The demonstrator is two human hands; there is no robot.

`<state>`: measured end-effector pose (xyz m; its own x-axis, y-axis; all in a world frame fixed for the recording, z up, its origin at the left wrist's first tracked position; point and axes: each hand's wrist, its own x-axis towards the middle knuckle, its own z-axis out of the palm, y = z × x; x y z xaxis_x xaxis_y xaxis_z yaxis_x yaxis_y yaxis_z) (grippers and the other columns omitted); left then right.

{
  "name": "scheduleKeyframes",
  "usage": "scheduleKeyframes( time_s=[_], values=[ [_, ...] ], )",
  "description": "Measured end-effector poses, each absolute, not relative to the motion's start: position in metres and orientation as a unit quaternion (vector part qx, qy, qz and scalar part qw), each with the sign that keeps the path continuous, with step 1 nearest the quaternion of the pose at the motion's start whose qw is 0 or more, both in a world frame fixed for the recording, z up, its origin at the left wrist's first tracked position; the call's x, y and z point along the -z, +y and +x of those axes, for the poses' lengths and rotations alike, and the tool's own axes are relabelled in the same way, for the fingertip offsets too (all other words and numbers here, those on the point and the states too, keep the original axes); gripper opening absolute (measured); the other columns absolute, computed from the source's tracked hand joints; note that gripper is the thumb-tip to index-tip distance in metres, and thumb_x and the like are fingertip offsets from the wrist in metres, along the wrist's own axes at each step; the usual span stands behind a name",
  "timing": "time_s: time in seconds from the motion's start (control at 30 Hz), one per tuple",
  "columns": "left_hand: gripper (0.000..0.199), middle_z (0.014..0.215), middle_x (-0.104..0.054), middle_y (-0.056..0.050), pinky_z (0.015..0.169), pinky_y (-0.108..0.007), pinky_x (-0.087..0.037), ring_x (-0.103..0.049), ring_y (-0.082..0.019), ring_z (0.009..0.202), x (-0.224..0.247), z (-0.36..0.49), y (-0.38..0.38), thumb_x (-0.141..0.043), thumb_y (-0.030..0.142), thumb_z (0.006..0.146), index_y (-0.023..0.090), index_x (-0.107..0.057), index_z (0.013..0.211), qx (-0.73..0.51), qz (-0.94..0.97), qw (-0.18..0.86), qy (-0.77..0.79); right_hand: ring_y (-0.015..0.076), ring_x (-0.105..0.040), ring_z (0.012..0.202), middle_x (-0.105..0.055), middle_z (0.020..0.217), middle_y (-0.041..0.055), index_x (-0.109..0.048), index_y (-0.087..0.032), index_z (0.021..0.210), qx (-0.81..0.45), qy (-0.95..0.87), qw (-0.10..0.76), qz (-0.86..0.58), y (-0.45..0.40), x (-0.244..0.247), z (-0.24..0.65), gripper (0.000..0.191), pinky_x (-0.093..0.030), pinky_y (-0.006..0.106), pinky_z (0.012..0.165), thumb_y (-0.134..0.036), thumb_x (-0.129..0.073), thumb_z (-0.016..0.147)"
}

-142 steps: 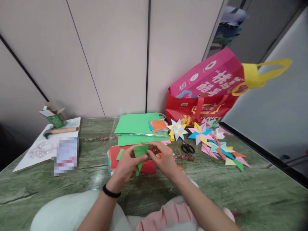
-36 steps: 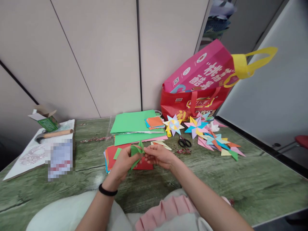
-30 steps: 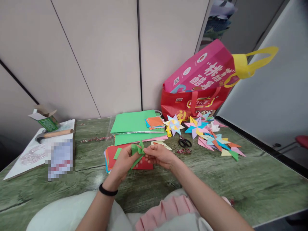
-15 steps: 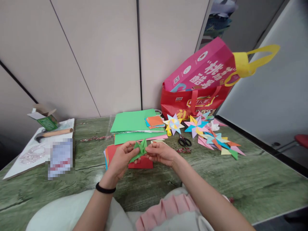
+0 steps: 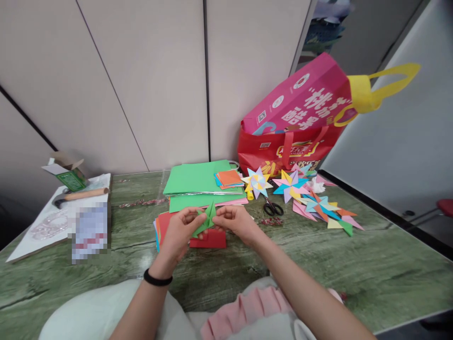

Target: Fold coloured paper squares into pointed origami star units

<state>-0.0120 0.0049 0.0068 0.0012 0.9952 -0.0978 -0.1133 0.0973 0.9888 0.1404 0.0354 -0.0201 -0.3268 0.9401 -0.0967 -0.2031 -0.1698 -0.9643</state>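
A: Where does the folding happen?

B: Above the table (image 5: 318,283), in the air, clear of the green sheets (image 5: 194,177) lying flat toward the wall and over the red paper (image 5: 212,240) nearer the person.

A: So nothing hard backs the crease. How are the hands placed?

B: The left hand (image 5: 182,231) is clamped on the paper, thumb lying across its front and fingers behind. The right hand (image 5: 237,222) has thumb and forefinger together, pinching its right edge. Its other fingers curl in, and I can't tell whether they touch.

A: And the green folded paper (image 5: 209,219) itself?

B: Between the two hands, tilted, with one narrow pointed flap (image 5: 212,208) standing up.

A: What makes for a clean fold here, would you say?

B: I'd let the left thumb be the anchor, firm enough to stop the layers sliding, never squashing them. The right pinch should do the shaping: line the edges up first, then press from the flap's base outward.

A: And the smallest part?

B: The tip. I'd crease it last and lightly, since layered points probably bend or split easily.
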Motion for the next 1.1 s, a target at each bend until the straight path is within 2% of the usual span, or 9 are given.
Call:
scheduleKeyframes(
  time_s=[0.33, 0.43, 0.53, 0.67, 0.87, 1.1],
  values=[
    [0.032, 0.062, -0.064, 0.001, 0.039, -0.019, -0.048, -0.058, -0.010, 0.047, 0.000, -0.010, 0.007, -0.075, 0.033, 0.057, 0.013, -0.058, 0.078, -0.511, 0.479, 0.498, 0.511, 0.0112, -0.062, 0.055, -0.067, 0.063, 0.0009, -0.064, -0.013, 0.075, -0.684, -0.515, 0.389, -0.339, 0.032, 0.023, 0.142, 0.035, -0.051, 0.023, 0.055, -0.036, -0.077, 0.053],
    [0.034, 0.061, -0.064, 0.001, 0.036, -0.019, -0.046, -0.056, -0.010, 0.043, -0.002, -0.011, 0.007, -0.073, 0.035, 0.060, 0.014, -0.055, 0.080, -0.506, 0.463, 0.522, 0.508, 0.0116, -0.062, 0.053, -0.066, 0.058, 0.0005, -0.062, -0.013, 0.069, -0.680, -0.513, 0.398, -0.341, 0.033, 0.024, 0.142, 0.033, -0.050, 0.023, 0.053, -0.036, -0.078, 0.052],
    [0.041, 0.056, -0.065, 0.000, 0.038, -0.021, -0.046, -0.060, -0.014, 0.044, -0.007, -0.015, 0.006, -0.071, 0.039, 0.061, 0.014, -0.053, 0.088, -0.474, 0.473, 0.555, 0.493, 0.0106, -0.061, 0.052, -0.066, 0.058, -0.0001, -0.063, -0.013, 0.067, -0.677, -0.495, 0.413, -0.354, 0.035, 0.024, 0.144, 0.033, -0.050, 0.022, 0.054, -0.036, -0.079, 0.050],
    [0.051, 0.051, -0.066, -0.002, 0.040, -0.022, -0.047, -0.061, -0.015, 0.044, -0.012, -0.020, 0.005, -0.077, 0.034, 0.055, 0.012, -0.052, 0.095, -0.421, 0.485, 0.585, 0.495, 0.0093, -0.060, 0.051, -0.067, 0.059, 0.0001, -0.065, -0.013, 0.071, -0.681, -0.473, 0.420, -0.371, 0.037, 0.022, 0.147, 0.033, -0.050, 0.021, 0.054, -0.035, -0.079, 0.050],
    [0.043, 0.048, -0.065, -0.001, 0.040, -0.022, -0.047, -0.060, -0.014, 0.040, -0.012, -0.020, 0.004, -0.075, 0.030, 0.058, 0.013, -0.053, 0.090, -0.433, 0.473, 0.588, 0.493, 0.0099, -0.060, 0.052, -0.067, 0.060, 0.0008, -0.066, -0.013, 0.071, -0.683, -0.472, 0.414, -0.373, 0.037, 0.023, 0.148, 0.034, -0.051, 0.022, 0.054, -0.035, -0.080, 0.048],
    [0.045, 0.047, -0.064, 0.000, 0.041, -0.021, -0.046, -0.059, -0.014, 0.041, -0.010, -0.018, 0.005, -0.075, 0.028, 0.058, 0.011, -0.053, 0.094, -0.443, 0.469, 0.587, 0.490, 0.0097, -0.057, 0.051, -0.066, 0.062, 0.0001, -0.065, -0.014, 0.074, -0.641, -0.522, 0.426, -0.368, 0.036, 0.020, 0.146, 0.035, -0.048, 0.022, 0.052, -0.037, -0.078, 0.051]
  ],
)
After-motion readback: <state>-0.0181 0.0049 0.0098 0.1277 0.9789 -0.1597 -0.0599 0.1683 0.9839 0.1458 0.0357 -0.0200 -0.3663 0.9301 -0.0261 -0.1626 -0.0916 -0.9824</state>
